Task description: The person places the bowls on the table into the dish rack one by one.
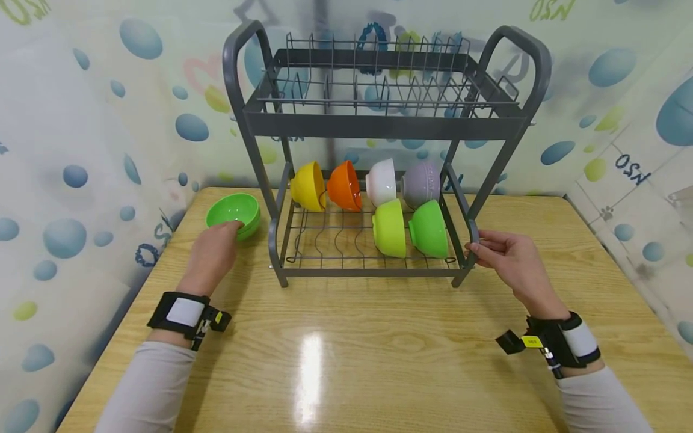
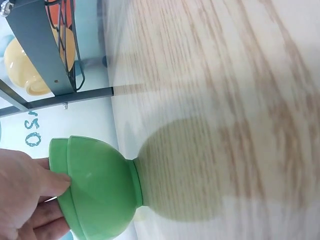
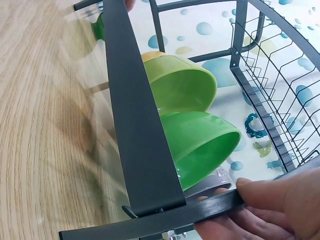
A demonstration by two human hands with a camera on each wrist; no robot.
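My left hand (image 1: 212,252) pinches the near rim of a green bowl (image 1: 235,207), left of the dish rack (image 1: 379,127). Two rims show in the left wrist view, one nested in the other, and the lower bowl's foot (image 2: 136,183) is right at the tabletop. My right hand (image 1: 511,258) grips the rack's dark side bar (image 3: 215,206) at the lower right, thumb on one side and fingers curled beneath. On the lower tier, a lime bowl (image 1: 389,230) and a bright green bowl (image 1: 429,231) stand tilted on edge in front.
Behind them on the lower tier are yellow (image 1: 307,187), orange (image 1: 343,187), white (image 1: 381,183) and lilac (image 1: 422,185) bowls. The wire upper tier (image 1: 373,90) holds no dishes. The wooden table (image 1: 373,349) meets a patterned wall covering (image 1: 103,180) at the back.
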